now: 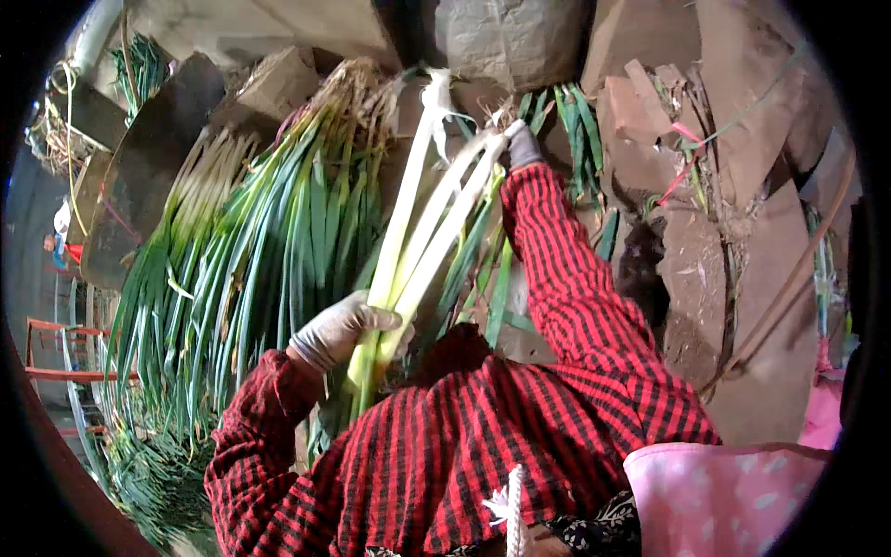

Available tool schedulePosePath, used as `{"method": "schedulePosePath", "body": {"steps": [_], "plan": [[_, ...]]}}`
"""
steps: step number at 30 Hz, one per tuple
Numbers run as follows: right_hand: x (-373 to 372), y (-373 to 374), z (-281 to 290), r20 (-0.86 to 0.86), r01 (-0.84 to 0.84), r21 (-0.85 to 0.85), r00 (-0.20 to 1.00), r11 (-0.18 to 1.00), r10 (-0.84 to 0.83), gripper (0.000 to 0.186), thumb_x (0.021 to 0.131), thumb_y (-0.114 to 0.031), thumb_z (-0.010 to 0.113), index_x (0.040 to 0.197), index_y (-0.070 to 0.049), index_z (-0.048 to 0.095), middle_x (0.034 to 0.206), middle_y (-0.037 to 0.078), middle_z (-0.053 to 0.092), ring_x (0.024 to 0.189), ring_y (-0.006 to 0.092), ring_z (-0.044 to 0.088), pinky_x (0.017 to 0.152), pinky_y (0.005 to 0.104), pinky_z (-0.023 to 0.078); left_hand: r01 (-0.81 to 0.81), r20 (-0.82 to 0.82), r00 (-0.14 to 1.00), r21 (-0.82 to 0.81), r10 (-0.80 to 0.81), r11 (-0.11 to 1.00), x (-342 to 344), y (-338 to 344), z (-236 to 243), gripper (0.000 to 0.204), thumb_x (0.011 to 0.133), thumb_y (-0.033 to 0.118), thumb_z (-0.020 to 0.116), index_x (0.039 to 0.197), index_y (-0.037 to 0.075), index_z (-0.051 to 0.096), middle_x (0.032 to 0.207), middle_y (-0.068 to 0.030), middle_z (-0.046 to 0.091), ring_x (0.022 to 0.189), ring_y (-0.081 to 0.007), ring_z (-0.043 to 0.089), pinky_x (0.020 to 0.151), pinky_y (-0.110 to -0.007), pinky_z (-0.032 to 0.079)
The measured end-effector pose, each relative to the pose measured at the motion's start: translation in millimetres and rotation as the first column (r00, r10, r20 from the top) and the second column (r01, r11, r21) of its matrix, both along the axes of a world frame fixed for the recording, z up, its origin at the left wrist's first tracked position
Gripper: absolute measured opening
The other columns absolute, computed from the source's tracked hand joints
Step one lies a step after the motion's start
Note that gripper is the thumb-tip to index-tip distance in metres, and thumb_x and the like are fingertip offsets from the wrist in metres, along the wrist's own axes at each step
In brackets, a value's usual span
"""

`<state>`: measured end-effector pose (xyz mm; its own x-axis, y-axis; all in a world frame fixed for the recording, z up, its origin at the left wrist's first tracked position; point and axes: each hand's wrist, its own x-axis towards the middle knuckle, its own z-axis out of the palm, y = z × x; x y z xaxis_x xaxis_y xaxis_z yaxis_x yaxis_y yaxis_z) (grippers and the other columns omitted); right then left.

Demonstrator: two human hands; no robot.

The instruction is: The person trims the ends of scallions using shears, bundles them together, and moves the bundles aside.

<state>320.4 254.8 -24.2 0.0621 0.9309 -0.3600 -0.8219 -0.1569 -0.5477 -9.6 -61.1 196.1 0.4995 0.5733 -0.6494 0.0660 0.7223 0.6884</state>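
My gloved left hand is wrapped round the lower part of several long green onions, whose pale stalks slant up and away. One stalk stands apart to the left, with loose white skin peeling at its root end. Up at the tips of the other stalks, my right hand, in a greyish glove, is closed at the roots; its fingertips are partly hidden. Both arms wear red and black checked sleeves. Left of the stalks lies a large heap of green onions with roots pointing away.
Paler-stemmed onions lie at the heap's left side. More green leaves lie beyond my right hand. Dirty cardboard sheets cover the right side, with pink ties on them. A pink patterned cloth is near my right side; red metal bars stand far left.
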Motion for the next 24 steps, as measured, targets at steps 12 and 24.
{"method": "schedulePosePath", "body": {"steps": [12,24], "plan": [[36.1,-110.4,85.2,0.815,-0.479,-0.163,0.427,0.863,0.391,0.031,0.090,-0.033,0.058,0.105,-0.006,0.063,0.083,0.009,0.067,0.063,0.0218,0.059,0.058,0.0366,0.051,0.253,-0.380,0.895,0.003,-0.233,0.967,-73.0,-62.8,10.8,0.047,0.072,0.018,0.071,0.114,0.001,0.062,0.093,-0.0038,0.065,0.084,-0.0131,0.059,0.074,-0.027,0.048],[-32.8,-82.5,69.9,0.900,-0.274,-0.087,0.391,0.958,0.194,0.037,0.088,-0.032,0.060,0.111,-0.004,0.059,0.085,0.010,0.062,0.070,0.0213,0.061,0.059,0.0368,0.051,0.287,-0.070,0.955,-0.007,-0.287,0.958,-113.6,-75.3,-60.6,0.066,0.067,0.020,0.076,0.126,-0.002,0.055,0.114,-0.0077,0.063,0.102,-0.0163,0.057,0.093,-0.028,0.043]]}}
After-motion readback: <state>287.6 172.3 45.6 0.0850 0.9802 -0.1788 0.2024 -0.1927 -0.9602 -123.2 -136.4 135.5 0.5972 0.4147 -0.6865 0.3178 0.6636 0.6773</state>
